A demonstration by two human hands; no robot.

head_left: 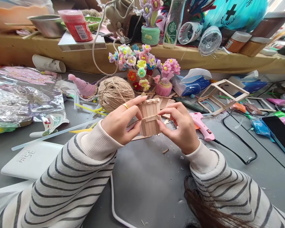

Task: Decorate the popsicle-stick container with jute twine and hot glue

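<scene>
Between my hands is a small panel of upright wooden craft sticks [150,117], with twine along its top edge and a short cross strip at mid-height. My left hand [124,118] grips its left side, the fingers bent round that edge. At the right side, my right hand [180,123] pinches the panel near the end of the cross strip with thumb and fingertips. A ball of jute twine [116,92] sits just behind my left hand. To the right of my right hand lies a pink hot glue gun [203,126] with a black cord.
Pipe-cleaner flowers [139,65] stand behind the panel. Open wooden frames [224,95] and a phone [279,134] lie to the right. At left are a white power bank [30,160] and clear glue sticks [54,135]. A cluttered shelf [80,57] runs along the back.
</scene>
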